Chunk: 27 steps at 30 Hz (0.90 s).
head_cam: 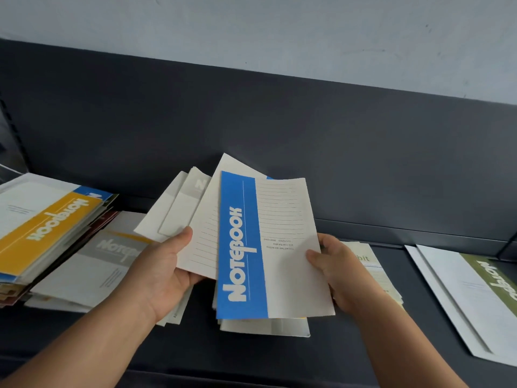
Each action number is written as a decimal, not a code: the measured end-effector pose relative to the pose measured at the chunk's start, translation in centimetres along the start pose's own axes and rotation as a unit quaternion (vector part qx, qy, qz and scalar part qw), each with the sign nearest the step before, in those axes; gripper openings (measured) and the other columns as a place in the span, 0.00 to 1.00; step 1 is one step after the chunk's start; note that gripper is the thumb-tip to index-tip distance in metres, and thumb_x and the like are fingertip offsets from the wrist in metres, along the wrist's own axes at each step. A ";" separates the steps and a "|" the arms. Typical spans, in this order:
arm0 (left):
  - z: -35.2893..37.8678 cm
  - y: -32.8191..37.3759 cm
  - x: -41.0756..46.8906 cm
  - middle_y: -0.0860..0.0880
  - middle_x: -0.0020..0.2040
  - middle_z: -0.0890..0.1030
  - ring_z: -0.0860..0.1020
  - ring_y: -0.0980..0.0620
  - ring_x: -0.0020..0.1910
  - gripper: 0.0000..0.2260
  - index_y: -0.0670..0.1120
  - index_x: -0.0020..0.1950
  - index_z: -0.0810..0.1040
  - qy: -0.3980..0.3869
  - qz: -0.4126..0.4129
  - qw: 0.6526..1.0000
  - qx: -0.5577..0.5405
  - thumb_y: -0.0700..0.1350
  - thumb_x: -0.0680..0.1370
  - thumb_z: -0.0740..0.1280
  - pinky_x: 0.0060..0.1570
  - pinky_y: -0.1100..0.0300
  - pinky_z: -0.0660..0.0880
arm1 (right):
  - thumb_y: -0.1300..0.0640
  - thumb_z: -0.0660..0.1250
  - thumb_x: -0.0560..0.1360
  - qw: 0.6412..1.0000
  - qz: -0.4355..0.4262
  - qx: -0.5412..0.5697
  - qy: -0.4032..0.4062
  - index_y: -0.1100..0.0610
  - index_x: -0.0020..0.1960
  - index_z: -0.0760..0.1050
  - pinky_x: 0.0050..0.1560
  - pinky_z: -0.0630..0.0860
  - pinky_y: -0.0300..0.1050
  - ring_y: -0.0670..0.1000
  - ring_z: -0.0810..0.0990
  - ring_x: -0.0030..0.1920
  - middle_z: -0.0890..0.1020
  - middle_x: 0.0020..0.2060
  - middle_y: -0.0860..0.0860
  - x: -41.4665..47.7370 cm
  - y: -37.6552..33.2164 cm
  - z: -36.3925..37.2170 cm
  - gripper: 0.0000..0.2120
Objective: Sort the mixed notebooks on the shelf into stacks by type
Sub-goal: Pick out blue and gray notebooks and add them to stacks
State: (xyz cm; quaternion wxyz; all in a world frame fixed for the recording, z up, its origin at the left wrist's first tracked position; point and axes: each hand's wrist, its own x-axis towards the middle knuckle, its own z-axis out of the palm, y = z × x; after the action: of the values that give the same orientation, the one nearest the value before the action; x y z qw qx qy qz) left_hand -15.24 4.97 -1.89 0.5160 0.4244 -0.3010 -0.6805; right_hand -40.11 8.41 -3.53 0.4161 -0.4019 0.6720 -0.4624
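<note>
Nearby, stacks flank the blue notebook (251, 247) gripped by left hand (159, 270) and right hand (338, 267).

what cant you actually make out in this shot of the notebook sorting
- Head view: the small print on the blue notebook is too small and upside down to read.
- The notebooks fanned in the left hand mostly hide each other.
- The right hand and blue notebook cover the pale green notebook beneath.
- The olive notebook is blurred and cut by the right edge.

stack (42, 233) far left | held notebooks (260, 247) centre, above shelf (363, 345) | single notebook (475, 298) right
</note>
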 end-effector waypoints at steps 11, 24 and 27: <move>0.4 -1.9 -1.5 0.44 0.50 0.85 0.83 0.47 0.47 0.09 0.44 0.59 0.78 0.027 0.030 0.999 -0.007 0.43 0.80 0.63 0.34 0.55 0.79 | 0.65 0.56 0.78 0.878 -0.169 -0.434 0.107 0.46 0.65 0.72 0.63 0.66 0.51 0.57 0.74 0.59 0.80 0.56 0.51 2.4 -4.9 -2.3 0.22; -2.3 -0.9 -2.9 0.42 0.47 0.85 0.81 0.43 0.47 0.09 0.44 0.57 0.79 0.007 0.028 1.000 -0.005 0.44 0.79 0.64 0.43 0.50 0.77 | 0.59 0.64 0.78 0.790 -0.344 -0.502 0.073 0.47 0.68 0.72 0.74 0.46 0.64 0.56 0.57 0.74 0.67 0.71 0.49 0.1 -7.3 10.1 0.20; -3.6 -0.8 -2.8 0.40 0.50 0.84 0.80 0.41 0.47 0.10 0.45 0.58 0.79 0.025 0.012 1.000 -0.010 0.46 0.79 0.65 0.44 0.47 0.76 | 0.43 0.65 0.77 0.827 -0.230 -0.510 0.053 0.47 0.78 0.51 0.75 0.49 0.66 0.58 0.48 0.78 0.52 0.78 0.50 0.1 -5.9 12.6 0.35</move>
State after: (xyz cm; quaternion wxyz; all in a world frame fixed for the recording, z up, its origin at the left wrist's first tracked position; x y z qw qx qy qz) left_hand -12.10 8.02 -3.45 0.5358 0.4327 -0.2862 -0.6662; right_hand -27.54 3.25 -0.80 -0.0024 -0.6749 0.7210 -0.1571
